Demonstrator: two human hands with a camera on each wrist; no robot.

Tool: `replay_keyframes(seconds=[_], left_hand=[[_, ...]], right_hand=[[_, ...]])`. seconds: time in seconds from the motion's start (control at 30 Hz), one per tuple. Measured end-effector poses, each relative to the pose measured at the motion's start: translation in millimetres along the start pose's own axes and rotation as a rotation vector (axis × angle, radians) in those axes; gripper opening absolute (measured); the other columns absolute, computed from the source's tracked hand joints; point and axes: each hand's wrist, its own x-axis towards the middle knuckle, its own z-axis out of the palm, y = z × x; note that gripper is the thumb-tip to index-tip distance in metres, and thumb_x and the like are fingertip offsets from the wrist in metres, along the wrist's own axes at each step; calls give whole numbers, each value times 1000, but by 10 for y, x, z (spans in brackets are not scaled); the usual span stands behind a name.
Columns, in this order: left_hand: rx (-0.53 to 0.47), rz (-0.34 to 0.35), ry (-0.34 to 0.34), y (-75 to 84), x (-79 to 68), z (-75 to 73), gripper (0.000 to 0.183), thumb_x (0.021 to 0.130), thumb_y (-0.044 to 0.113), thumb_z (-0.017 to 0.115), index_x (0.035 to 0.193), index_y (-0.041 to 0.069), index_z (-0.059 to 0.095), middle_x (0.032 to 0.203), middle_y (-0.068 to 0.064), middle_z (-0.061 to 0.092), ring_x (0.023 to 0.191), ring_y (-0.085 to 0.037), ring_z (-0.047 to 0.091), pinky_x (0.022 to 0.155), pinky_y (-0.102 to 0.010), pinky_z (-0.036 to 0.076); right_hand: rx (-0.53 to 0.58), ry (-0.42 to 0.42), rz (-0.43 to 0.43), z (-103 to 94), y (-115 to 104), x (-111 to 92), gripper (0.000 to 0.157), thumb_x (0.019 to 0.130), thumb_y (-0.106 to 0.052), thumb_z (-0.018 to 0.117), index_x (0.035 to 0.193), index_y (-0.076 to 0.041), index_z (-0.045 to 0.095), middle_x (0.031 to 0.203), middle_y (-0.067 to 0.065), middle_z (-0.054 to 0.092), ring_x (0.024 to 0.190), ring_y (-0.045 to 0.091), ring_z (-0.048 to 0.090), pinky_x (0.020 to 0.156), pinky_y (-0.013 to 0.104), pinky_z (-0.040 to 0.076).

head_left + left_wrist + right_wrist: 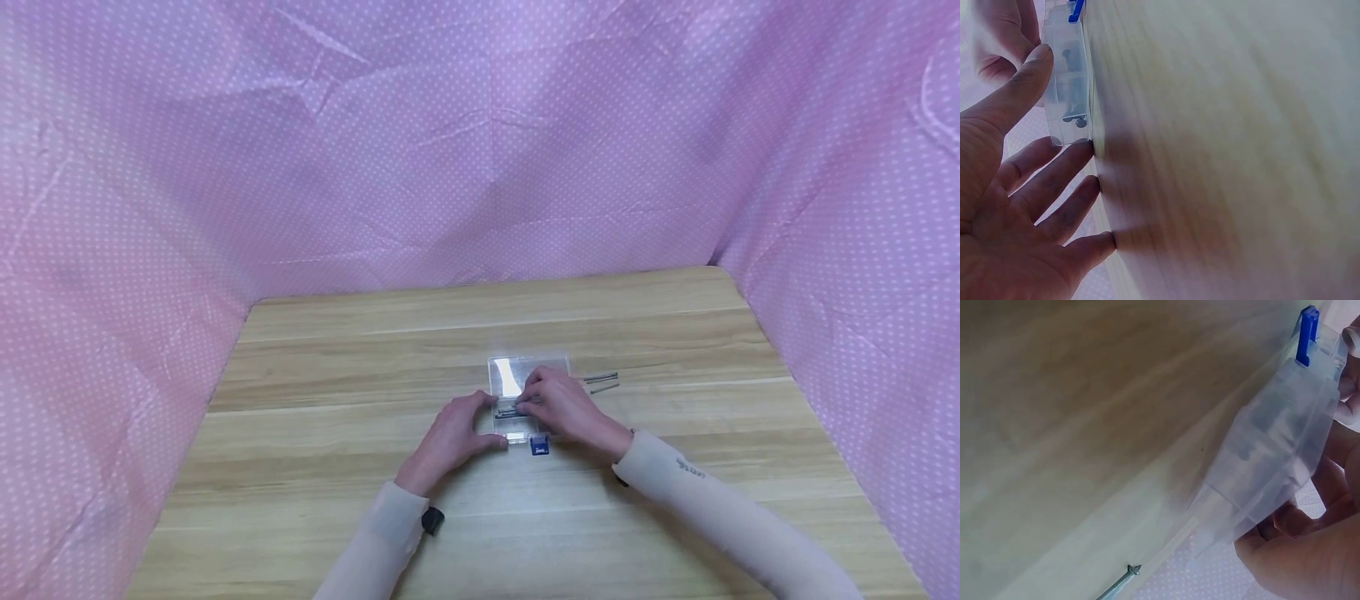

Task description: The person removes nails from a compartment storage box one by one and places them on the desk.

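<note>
Screws (pixel 510 412) inside the open box (pixel 1071 81) could spill if the left hand (pixel 453 429), thumb and fingers clasping one end, tipped it on the tabletop (pixel 337 417). Whether the right hand's (pixel 562 408) grip pinches anything, I cannot tell. Counts: one box, one blue latch (pixel 539 446), at least two loose screws (pixel 604 388).

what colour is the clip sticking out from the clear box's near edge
The clip is blue, showing best in the right wrist view.

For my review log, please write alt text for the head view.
A left hand steadies a clear plastic box on a wood-grain table; the right hand reaches to dark metal pieces inside it. Loose screw-like pieces lie to the right, with pink polka-dot cloth behind.
</note>
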Motion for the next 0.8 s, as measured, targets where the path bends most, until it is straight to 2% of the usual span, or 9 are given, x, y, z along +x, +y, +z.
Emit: replay_keyframes(seconds=[0.33,0.8], left_hand=[[4,2,6,-4,5,8,65,80,35,90,133,10,64,129,-9,68,118,-32,60,103,-49,46],[-6,2,5,-5,15,6,65,79,35,91,133,9,64,127,-10,68,115,-30,61,101,-49,47]], right_hand=[[-56,-21,-92,-34,10,68,14,83,-19,87,97,-15,84,93,-7,64,84,10,54,74,28,47],[-160,-112,-211,-94,21,165,12,85,-18,85,97,-16,84,91,-5,63,81,10,52,76,28,46]])
